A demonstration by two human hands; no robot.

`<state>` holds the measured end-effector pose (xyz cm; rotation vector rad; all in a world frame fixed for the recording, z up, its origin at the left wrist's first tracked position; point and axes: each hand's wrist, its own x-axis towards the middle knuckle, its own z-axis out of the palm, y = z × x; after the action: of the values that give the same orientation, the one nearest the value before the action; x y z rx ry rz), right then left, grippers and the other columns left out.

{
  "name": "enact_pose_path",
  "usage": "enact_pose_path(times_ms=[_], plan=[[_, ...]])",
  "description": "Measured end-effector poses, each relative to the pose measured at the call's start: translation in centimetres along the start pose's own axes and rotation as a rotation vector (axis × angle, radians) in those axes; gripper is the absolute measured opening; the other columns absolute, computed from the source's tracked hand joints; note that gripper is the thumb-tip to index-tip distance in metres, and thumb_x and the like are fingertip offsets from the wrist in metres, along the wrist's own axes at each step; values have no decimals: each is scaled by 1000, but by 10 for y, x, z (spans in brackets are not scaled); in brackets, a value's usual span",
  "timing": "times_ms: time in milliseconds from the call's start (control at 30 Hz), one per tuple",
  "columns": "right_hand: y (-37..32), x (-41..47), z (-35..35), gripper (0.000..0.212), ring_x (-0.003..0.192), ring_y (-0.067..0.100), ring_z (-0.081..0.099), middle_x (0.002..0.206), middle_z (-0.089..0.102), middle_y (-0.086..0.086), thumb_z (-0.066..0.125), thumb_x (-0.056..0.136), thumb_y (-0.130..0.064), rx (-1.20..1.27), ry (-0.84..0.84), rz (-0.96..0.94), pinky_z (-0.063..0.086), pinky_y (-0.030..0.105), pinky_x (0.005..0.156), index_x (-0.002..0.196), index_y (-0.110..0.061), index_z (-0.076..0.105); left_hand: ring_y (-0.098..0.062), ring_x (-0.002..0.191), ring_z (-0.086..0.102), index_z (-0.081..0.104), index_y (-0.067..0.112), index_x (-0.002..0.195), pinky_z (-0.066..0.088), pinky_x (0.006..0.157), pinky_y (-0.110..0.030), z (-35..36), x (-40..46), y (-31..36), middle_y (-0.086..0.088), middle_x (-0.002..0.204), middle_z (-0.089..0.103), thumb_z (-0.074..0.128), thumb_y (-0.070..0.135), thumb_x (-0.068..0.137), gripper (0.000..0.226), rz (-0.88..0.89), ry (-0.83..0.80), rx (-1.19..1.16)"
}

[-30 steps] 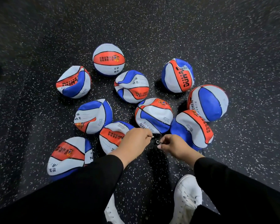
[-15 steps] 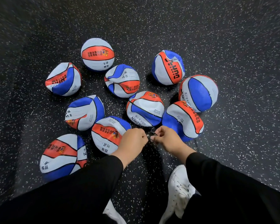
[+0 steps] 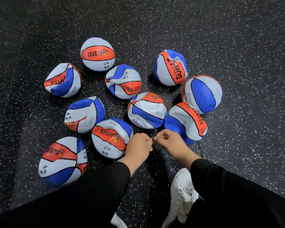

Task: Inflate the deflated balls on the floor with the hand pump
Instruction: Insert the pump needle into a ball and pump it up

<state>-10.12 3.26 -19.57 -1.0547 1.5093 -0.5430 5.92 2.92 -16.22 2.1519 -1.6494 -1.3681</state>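
Several red, white and blue balls lie crumpled and deflated on the dark speckled floor (image 3: 237,38). The nearest are one with a red band (image 3: 110,137), one marked "CHILDREN" (image 3: 146,111) and one at the right (image 3: 186,120). My left hand (image 3: 137,145) and my right hand (image 3: 169,142) meet just in front of them, fingers curled, both pinching a small dark metal pump part (image 3: 153,137) between them. A thin dark hose (image 3: 200,148) runs along the floor right of my right wrist. The pump's body is hard to make out against the floor.
My white shoe (image 3: 183,195) stands on the floor below my right forearm, with black sleeves and trousers filling the bottom of the view. A rounder ball (image 3: 97,54) sits at the back of the group. Bare floor surrounds the balls.
My hands have come together on the small part; a second ago they were slightly apart. The view has shifted, so the balls sit a little differently in frame.
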Motion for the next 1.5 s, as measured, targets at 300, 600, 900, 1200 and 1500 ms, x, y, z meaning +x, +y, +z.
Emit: enact_pose_path(times_ms=[300,600,900,1200,1500], plan=[[-7,-4,-5,55,63,5,53,92,78,3,70,92,-11,157,-93,37,42,14,57,129,-43,45,-11,60,65,65,11,85,50,58,-17,5,4,-6,-4,77,75,49,13,105,25,7,-19,-68],[-1,3,-4,61,78,0,64,98,77,-5,73,90,-17,63,-56,19,46,18,77,145,-17,46,-15,66,71,57,9,114,57,59,-18,4,8,1,-12,83,73,59,2,103,14,-109,-78,-622],[-2,5,-1,51,79,-2,66,95,75,-6,83,82,-19,17,47,36,48,9,75,126,-19,57,-14,72,72,62,5,119,58,67,-19,3,10,-4,-8,83,75,59,7,104,16,-77,-85,-575],[9,5,6,26,75,12,63,85,71,-3,81,83,-37,-114,134,74,51,33,73,94,-25,62,-10,69,71,64,3,120,58,66,-17,1,14,-5,-8,84,75,58,6,104,17,-85,-108,-540],[8,5,11,21,68,12,53,81,65,-3,73,91,-36,-76,89,49,42,29,65,93,-20,60,-13,67,65,67,11,105,53,59,-16,3,16,3,-5,78,73,56,10,106,11,-95,-65,-553]])
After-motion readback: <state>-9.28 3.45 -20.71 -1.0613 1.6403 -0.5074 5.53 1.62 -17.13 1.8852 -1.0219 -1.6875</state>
